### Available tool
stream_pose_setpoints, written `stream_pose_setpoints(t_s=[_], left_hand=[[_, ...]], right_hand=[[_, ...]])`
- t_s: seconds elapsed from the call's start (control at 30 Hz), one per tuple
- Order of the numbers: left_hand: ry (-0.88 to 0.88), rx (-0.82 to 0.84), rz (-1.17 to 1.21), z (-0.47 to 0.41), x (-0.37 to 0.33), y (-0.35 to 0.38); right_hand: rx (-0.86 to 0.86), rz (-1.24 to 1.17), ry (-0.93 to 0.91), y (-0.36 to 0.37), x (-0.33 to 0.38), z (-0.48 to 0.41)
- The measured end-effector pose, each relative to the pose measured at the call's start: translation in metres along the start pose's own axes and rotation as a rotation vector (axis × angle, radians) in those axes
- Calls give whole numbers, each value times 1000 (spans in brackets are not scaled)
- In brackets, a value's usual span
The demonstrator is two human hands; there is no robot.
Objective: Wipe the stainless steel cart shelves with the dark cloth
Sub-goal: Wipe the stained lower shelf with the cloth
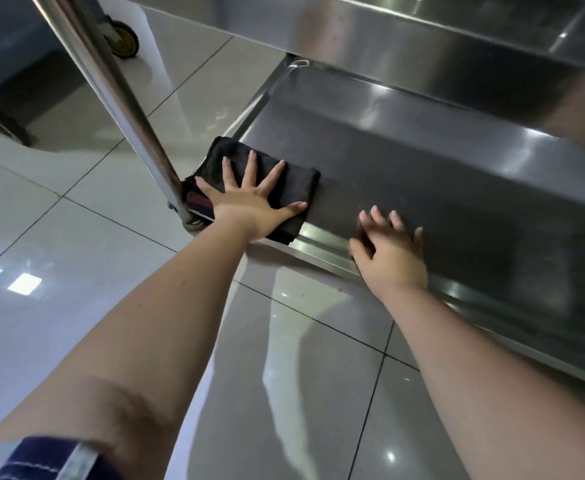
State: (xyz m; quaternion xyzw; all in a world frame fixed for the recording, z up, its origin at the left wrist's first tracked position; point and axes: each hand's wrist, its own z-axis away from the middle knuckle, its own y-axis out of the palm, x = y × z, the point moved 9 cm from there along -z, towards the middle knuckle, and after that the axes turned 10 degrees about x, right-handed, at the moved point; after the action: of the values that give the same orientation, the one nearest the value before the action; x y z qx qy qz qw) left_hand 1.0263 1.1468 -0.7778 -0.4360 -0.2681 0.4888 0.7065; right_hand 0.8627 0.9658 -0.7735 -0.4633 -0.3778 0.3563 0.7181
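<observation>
A dark folded cloth [298, 183] lies flat on the near left corner of the lower stainless steel shelf [422, 161] of the cart. My left hand [249, 199] presses down on the cloth with fingers spread wide. My right hand [388, 251] rests on the shelf's near rim, a little to the right of the cloth, fingers apart and holding nothing. A higher shelf [405, 26] of the cart overhangs the back of the lower one.
The cart's round steel upright [111, 81] rises from the corner just left of the cloth. Glossy grey floor tiles [76, 237] spread below and to the left. Another wheeled unit with a yellow-hubbed caster [123, 38] stands at the far left.
</observation>
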Motion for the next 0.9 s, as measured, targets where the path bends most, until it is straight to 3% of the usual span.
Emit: stream_pose_setpoints(t_s=[0.2, 0.37, 0.57, 0.7, 0.8, 0.9], left_hand=[[-18, -1, -11, 3, -1, 1], [-35, -1, -1, 13, -27, 8], [99, -26, -16, 56, -157, 40], [72, -35, -8, 63, -168, 42], [53, -15, -11, 63, -166, 42], [35, 0, -16, 65, -170, 44]], right_hand=[[130, 146, 169, 0, -120, 53], [124, 181, 155, 8, -122, 47], [137, 150, 140, 9, -125, 46], [132, 80, 47, 2, -127, 55], [141, 110, 31, -7, -165, 73], [131, 133, 202, -18, -244, 97]])
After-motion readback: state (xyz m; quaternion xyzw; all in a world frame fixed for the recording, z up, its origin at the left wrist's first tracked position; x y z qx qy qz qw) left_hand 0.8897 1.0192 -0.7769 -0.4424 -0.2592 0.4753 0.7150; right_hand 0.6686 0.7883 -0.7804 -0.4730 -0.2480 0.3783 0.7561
